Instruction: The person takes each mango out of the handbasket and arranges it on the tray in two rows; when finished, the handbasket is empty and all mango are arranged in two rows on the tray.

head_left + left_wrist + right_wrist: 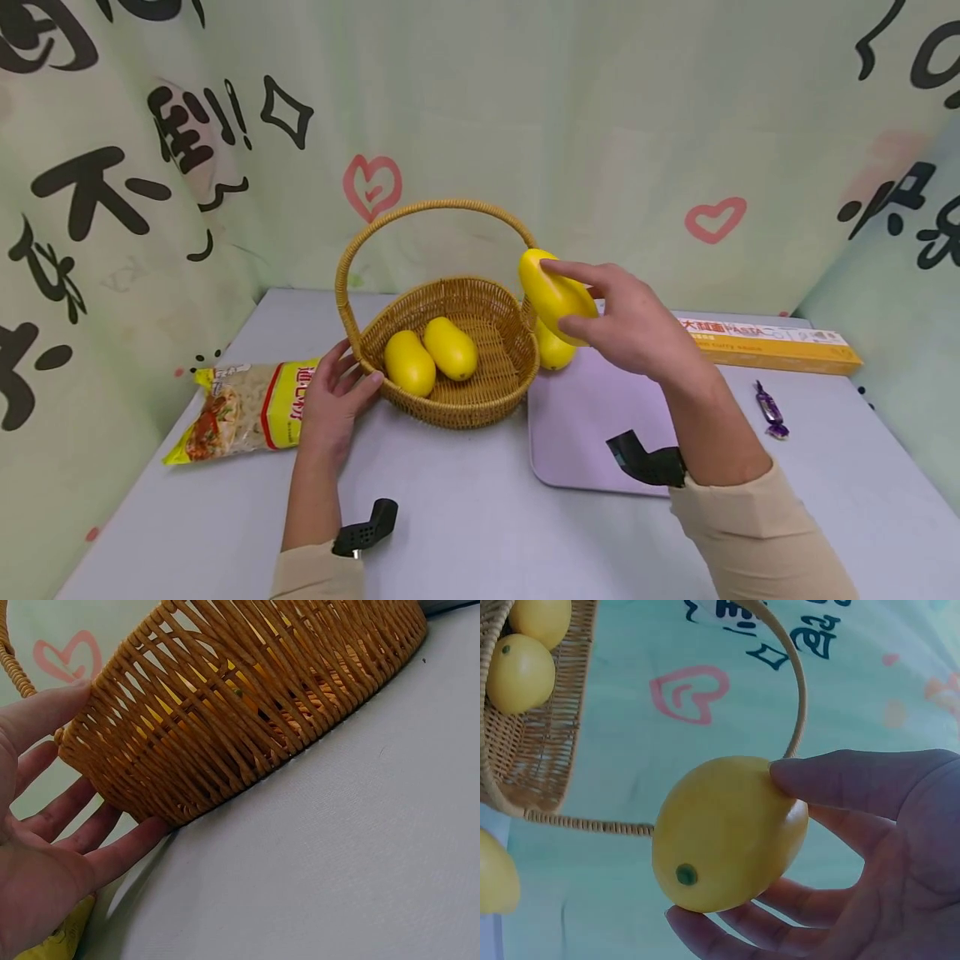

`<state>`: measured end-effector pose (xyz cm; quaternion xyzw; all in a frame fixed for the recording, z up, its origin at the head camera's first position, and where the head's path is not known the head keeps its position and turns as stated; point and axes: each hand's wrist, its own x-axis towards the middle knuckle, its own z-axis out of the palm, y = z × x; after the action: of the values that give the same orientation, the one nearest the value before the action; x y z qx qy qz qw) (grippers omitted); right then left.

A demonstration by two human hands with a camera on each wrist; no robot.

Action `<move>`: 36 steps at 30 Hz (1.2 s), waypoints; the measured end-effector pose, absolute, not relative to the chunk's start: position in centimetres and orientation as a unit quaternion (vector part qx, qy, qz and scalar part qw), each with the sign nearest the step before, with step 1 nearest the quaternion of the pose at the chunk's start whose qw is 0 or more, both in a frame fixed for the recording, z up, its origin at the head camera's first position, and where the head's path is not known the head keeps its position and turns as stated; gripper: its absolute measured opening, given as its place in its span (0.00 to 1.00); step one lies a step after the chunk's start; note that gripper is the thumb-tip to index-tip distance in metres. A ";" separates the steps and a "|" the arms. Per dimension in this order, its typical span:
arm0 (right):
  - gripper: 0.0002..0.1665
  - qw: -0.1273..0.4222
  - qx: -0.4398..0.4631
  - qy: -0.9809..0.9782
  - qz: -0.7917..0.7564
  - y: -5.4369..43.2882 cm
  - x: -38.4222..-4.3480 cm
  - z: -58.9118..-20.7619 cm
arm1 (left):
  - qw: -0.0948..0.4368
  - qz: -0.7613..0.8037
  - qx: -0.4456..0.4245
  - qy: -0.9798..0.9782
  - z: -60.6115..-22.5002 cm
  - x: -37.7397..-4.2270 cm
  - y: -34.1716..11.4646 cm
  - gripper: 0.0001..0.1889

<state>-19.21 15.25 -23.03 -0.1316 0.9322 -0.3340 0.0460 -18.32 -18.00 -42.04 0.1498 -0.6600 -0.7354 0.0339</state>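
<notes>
In the head view, the wicker basket [450,414] stands on the table with two yellow mangoes [409,363] in it. At its left side my left hand [337,400] holds the basket, thumb at the rim and fingers spread along the outer wall [247,712]. Right of the basket's rim, my right hand [626,321] holds up another mango [553,292] between thumb and fingers. The green stem spot of this mango [727,832] faces the right wrist camera. Below it, a further mango [555,350] lies by the basket, partly hidden.
A lilac board [592,433] lies on the table right of the basket. Behind it is a long orange-and-white box [772,348], with a purple-wrapped candy [770,410] nearer. A yellow food bag [240,410] lies left of the basket. A printed curtain [600,125] encloses the table.
</notes>
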 end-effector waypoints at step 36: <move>0.43 0.088 0.093 0.937 -0.326 21.5 -27.0 -33.4 | 0.036 -0.743 0.145 -0.652 -42.2 -18.3 -18.1 0.41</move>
<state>-26.95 21.53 -33.36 0.0926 0.9365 -0.3264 0.0884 -18.34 -18.07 -42.17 0.1449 -0.6521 -0.7433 0.0365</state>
